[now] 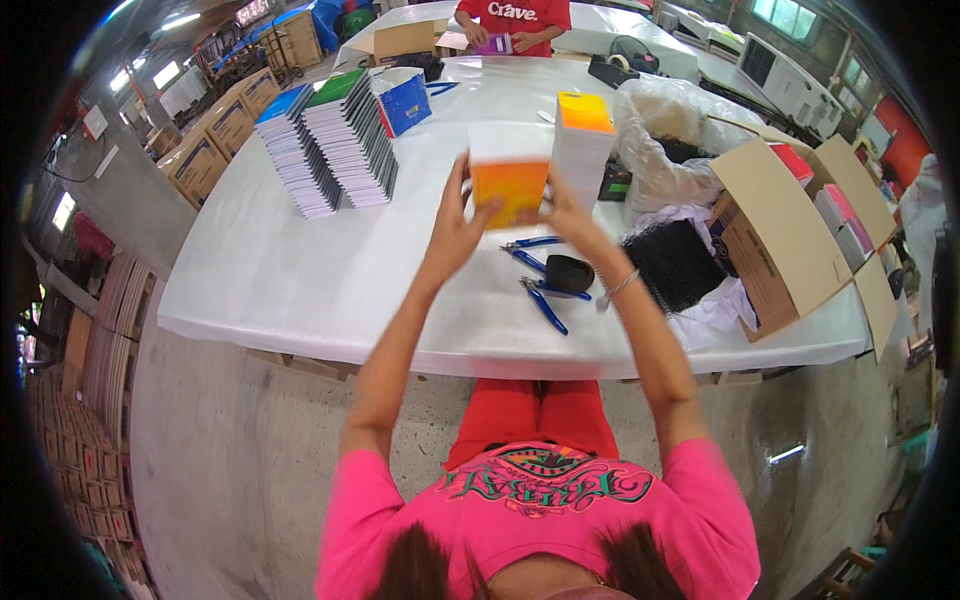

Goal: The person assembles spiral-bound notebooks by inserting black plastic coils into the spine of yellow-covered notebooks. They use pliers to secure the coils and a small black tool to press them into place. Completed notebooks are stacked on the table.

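Observation:
Out over the table, my left hand [456, 228] and my right hand [572, 214] grip a block of notebook sheets with an orange cover [511, 192] from its two sides. The block is blurred, and white paper shows above the cover. Just right of it stands a tall stack of white sheets topped by a yellow-orange cover [586, 113]. Below my right hand lie blue-handled cutting pliers [545, 307], a second pair [524, 252] and a dark rounded object [569, 274]. Black binding coils [674, 267] rest on white wrapping beside my right forearm.
Left on the white table [260, 290] stand stacks of blue [300, 150] and green spiral notebooks [352, 140], by an upright blue notebook [405, 103]. An opened carton [775, 240] with pink and red books stands right, near clear plastic [660, 130]. Across the table another person [513, 25] works.

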### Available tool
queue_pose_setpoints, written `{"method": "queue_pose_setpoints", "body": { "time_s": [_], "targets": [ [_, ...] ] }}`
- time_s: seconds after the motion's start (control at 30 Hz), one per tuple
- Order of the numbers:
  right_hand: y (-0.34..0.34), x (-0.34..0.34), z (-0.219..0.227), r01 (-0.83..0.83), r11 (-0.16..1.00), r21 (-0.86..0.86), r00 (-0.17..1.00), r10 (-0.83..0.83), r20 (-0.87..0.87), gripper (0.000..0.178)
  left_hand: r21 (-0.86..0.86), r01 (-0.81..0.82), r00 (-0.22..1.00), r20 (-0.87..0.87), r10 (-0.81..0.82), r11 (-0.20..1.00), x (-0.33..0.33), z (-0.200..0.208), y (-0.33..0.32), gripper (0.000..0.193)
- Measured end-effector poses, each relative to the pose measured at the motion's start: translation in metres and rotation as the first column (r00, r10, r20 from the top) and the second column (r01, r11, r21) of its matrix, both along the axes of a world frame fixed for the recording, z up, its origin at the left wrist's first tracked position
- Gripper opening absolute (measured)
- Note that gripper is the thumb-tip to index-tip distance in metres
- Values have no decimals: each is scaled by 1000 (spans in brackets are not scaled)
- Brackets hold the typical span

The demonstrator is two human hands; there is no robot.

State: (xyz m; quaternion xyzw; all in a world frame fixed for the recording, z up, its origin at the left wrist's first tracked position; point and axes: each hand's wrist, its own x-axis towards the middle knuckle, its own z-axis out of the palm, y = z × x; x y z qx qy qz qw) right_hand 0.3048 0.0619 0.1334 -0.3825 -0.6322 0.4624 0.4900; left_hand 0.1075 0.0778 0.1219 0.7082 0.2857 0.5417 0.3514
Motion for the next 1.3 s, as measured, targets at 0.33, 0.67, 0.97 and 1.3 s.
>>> {"method": "queue_pose_setpoints", "body": {
  "time_s": [0.33,0.67,0.97,1.3],
  "targets": [
    [74,118,139,86,995,-51,996,-86,-5,43,-421,312,950,120,-289,852,115,139,108,55],
    [108,142,134,262,889,-376,940,-324,-110,68,-772,269,958,274,-80,576,160,136,171,75],
    [134,150,112,272,798,-538,903,-405,-144,72,-810,224,974,202,-101,543,171,113,195,62],
    [143,152,96,205,869,-451,953,-282,-111,85,-692,288,955,157,-252,662,161,92,214,67]
  ]
}}
